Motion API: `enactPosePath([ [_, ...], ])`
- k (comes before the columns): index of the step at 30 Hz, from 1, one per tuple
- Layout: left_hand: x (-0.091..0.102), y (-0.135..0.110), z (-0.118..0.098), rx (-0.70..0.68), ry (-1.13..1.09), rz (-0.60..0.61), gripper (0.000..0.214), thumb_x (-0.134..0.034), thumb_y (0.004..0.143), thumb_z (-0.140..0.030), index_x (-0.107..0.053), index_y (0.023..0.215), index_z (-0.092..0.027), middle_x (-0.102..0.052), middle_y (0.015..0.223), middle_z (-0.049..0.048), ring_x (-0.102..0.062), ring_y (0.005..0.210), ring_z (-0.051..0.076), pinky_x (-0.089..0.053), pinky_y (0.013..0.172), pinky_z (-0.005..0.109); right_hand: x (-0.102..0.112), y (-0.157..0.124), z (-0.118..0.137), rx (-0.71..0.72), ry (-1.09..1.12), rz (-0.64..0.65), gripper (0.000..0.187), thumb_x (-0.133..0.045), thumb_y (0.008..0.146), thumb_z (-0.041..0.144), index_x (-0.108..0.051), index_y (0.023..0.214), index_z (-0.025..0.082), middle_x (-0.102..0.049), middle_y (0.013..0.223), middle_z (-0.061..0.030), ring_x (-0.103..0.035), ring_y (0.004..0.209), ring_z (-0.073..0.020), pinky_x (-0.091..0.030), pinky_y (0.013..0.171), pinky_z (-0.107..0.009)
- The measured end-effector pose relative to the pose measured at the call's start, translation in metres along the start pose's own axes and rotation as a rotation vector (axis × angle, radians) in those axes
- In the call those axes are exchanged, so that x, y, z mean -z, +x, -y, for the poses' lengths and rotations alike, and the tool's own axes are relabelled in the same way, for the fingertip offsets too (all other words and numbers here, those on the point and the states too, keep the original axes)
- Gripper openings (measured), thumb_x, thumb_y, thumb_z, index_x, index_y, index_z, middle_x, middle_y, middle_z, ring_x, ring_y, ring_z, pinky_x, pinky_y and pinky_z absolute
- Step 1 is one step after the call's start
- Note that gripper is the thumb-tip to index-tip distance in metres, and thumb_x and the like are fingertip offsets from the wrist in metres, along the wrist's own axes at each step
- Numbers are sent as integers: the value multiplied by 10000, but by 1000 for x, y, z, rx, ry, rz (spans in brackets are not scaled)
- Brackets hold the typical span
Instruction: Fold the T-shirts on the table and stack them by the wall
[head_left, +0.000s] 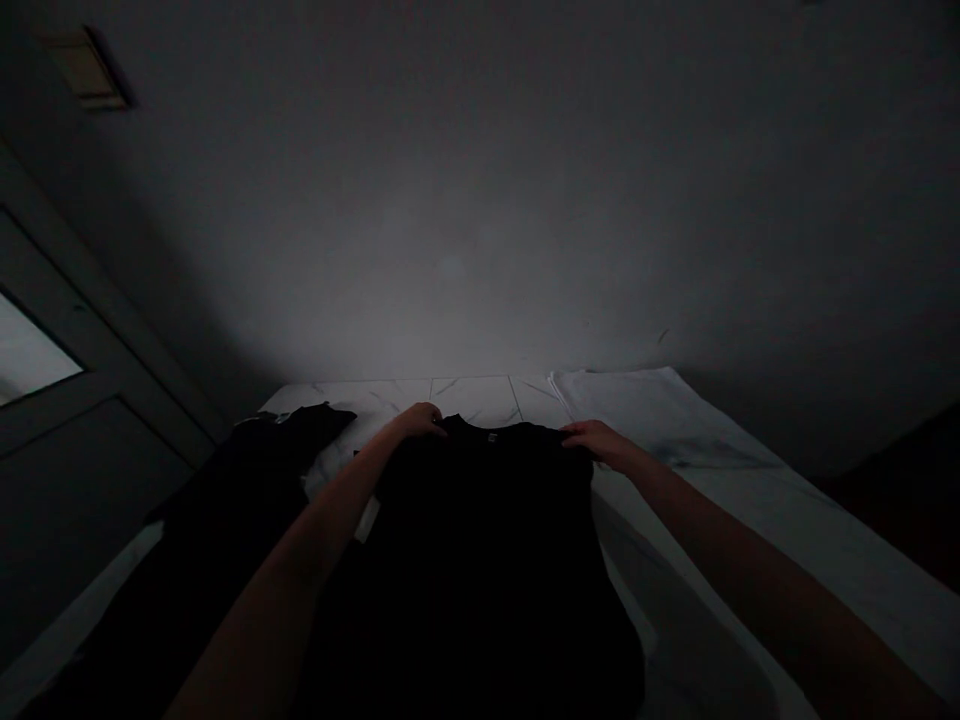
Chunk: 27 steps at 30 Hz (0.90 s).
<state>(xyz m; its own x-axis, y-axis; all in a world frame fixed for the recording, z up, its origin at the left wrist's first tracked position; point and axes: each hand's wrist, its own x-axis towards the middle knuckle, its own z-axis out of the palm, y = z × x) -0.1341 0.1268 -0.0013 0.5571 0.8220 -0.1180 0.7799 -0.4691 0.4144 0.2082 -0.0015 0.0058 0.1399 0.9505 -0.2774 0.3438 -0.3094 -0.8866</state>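
Over a white tabletop (pixel 476 396) with gray lines, a black round-necked cloth shirt (pixel 491 560) is held wide.
The bare left hand (pixel 421 419) has its grip pinched on one shoulder, the bare right hand (pixel 600 442) on the other. Rumpled black cloth (pixel 251 485) lies at the left, flat white cloth (pixel 634 400) at the back right.

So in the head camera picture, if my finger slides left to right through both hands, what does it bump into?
Door → dark clothing → left hand → black shirt → right hand → white cloth.
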Motion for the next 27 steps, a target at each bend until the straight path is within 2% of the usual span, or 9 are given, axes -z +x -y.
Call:
enactPosePath([
  [5,46,-38,8,-53,-140,124,322,-724,698,-451,-661,852,-175,-687,794,-2,-582,784,173,-414,679,241,18,-1,31,217,-186,49,166,-696,585,143,-726,748,154,-710,688,-10,-612,662,-143,-461,646,-242],
  [10,73,-70,9,-146,-241,110,378,-693,714,-500,-652,933,-195,-706,923,2,-585,852,181,-417,730,239,6,-13,51,353,-432,196,108,-689,649,234,-753,704,165,-707,653,-7,-603,612,-147,-457,606,-244],
  [14,112,-71,9,-119,-6,38,280,-708,696,-439,-638,817,-197,-694,854,-10,-580,843,172,-390,744,221,-4,-6,93,415,-712,35,150,-692,619,133,-658,478,169,-552,430,16,-544,500,-141,-423,559,-248],
  [16,152,-70,-1,-38,117,-215,249,-686,722,-407,-652,813,-178,-692,821,-9,-591,854,174,-376,766,223,3,2,140,498,-729,-129,169,-667,663,116,-652,501,160,-571,474,-10,-595,609,-173,-449,655,-268],
  [19,230,-79,-26,46,203,-757,369,-486,895,-435,-663,1033,-144,-696,978,18,-579,1043,239,-351,854,280,24,4,232,692,-704,-434,226,-507,841,150,-731,831,124,-695,851,-97,-613,970,-233,-433,891,-326],
  [21,276,-92,-45,10,168,-1077,445,-358,960,-465,-624,1157,-167,-672,1121,50,-520,1174,278,-343,883,333,37,-2,288,904,-618,-724,342,-400,906,164,-701,1061,115,-654,1105,-143,-571,1090,-245,-409,963,-363],
  [23,308,-107,-59,-117,92,-1321,443,-370,964,-509,-603,1170,-194,-638,1197,89,-484,1214,267,-334,880,384,46,-9,328,1055,-527,-938,384,-366,909,165,-675,1135,124,-623,1172,-155,-575,1075,-245,-420,961,-376],
  [25,324,-118,-68,-271,46,-1413,391,-487,919,-523,-602,1094,-194,-627,1167,108,-497,1157,249,-337,872,400,51,-14,348,1064,-486,-1000,376,-376,878,150,-694,1076,125,-649,1109,-150,-596,1019,-245,-437,943,-377],
  [27,330,-122,-69,-365,40,-1250,321,-622,836,-495,-604,951,-196,-642,1015,77,-531,1015,222,-374,854,370,56,-16,354,1018,-472,-1023,368,-385,846,132,-711,1016,124,-675,1056,-144,-607,1002,-247,-441,946,-377],
])
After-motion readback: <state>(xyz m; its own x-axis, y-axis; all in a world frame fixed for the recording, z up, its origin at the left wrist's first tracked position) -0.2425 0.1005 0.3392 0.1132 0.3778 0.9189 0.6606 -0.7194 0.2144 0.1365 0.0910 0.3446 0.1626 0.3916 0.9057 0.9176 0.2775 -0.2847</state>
